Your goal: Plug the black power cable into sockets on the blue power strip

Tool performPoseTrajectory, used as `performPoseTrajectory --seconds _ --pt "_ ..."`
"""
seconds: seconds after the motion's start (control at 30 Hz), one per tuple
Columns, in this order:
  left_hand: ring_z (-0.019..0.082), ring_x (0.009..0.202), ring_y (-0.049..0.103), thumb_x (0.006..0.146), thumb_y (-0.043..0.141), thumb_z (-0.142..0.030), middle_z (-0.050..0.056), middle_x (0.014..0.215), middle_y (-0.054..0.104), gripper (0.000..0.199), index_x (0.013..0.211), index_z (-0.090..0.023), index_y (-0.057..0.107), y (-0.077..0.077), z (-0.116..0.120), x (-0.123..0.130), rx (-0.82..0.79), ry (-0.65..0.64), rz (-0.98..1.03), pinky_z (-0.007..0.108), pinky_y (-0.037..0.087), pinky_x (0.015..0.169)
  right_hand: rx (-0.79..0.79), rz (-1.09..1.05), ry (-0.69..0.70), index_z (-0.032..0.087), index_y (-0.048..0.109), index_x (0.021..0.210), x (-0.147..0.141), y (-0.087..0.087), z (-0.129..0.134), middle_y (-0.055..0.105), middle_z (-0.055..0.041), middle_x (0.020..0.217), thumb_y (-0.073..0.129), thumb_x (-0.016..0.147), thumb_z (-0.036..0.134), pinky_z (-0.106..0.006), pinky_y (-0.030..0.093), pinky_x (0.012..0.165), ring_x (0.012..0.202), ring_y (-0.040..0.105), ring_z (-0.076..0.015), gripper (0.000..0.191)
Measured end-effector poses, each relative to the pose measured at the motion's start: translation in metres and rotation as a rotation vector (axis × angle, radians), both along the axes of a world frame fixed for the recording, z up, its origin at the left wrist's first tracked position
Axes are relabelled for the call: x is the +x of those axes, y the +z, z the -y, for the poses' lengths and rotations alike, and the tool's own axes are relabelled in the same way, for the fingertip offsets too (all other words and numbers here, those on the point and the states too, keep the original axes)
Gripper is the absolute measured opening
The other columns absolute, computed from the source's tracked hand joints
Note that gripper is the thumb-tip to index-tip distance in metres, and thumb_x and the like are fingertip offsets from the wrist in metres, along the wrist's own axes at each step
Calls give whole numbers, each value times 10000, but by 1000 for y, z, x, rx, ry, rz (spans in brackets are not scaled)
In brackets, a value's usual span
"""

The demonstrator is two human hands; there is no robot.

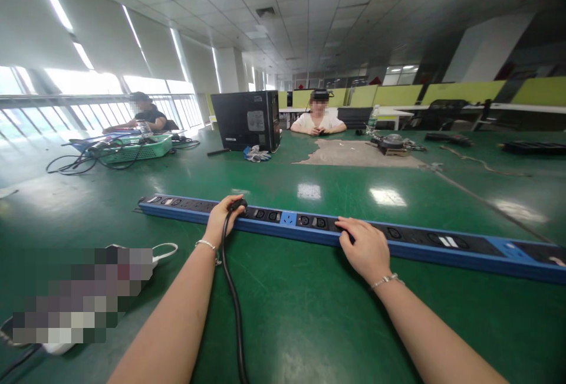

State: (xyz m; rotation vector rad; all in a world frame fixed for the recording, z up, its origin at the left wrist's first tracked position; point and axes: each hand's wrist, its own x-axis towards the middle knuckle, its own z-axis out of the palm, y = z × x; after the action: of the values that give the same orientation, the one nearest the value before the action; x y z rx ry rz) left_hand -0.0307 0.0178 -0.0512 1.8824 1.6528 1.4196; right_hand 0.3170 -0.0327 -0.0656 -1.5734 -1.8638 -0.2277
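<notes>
A long blue power strip (309,232) with black sockets lies across the green table. My left hand (221,217) is closed round a black plug (239,205) at the strip's left part; the plug's black cable (233,295) runs down toward me. Whether the plug sits fully in a socket cannot be made out. My right hand (365,248) rests on the strip right of its middle, fingers slightly bent over the sockets and thumb at the near edge, pressing on the strip.
A black computer case (243,121) stands behind, with gloves (257,154) beside it. A green basket (150,149) of cables is back left. Someone in white (318,118) sits opposite, another person (148,114) at left. A blurred-out object (88,295) lies front left.
</notes>
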Motion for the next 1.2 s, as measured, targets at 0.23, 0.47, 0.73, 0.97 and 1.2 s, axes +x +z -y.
performPoseTrajectory --seconds 0.23,0.47,0.73,0.97,1.2 --pt "196 928 628 735 591 -332 52 1025 677 348 1057 -204 618 -8 -1 -2 44 -9 -48 366 460 900 -2 -26 -4 274 684 921 -1 1 0 681 28 1069 467 781 212 -372 392 886 1046 574 -189 265" --pt "188 905 626 747 577 -321 38 1015 679 346 1074 -217 621 -10 1 1 49 15 -108 349 463 878 -6 -21 4 267 681 929 -1 -1 -1 674 36 1087 460 791 220 -362 385 893 1056 568 -180 265" --pt "211 881 624 742 574 -350 46 989 683 364 1081 -229 629 -5 4 5 24 61 -194 350 479 829 -2 -29 11 271 682 921 -1 1 0 680 28 1073 460 783 213 -369 387 892 1044 573 -183 268" --pt "209 865 620 745 565 -343 30 968 687 333 1059 -258 639 -2 8 8 75 91 -278 330 482 807 18 -37 11 276 684 922 -2 1 2 683 19 1063 453 782 209 -369 393 881 1042 573 -188 278" --pt "218 863 621 764 545 -349 42 972 689 336 1071 -245 632 0 7 7 80 82 -348 340 482 799 16 -33 6 271 682 916 -2 1 1 682 26 1067 457 782 209 -365 397 883 1042 573 -180 269"
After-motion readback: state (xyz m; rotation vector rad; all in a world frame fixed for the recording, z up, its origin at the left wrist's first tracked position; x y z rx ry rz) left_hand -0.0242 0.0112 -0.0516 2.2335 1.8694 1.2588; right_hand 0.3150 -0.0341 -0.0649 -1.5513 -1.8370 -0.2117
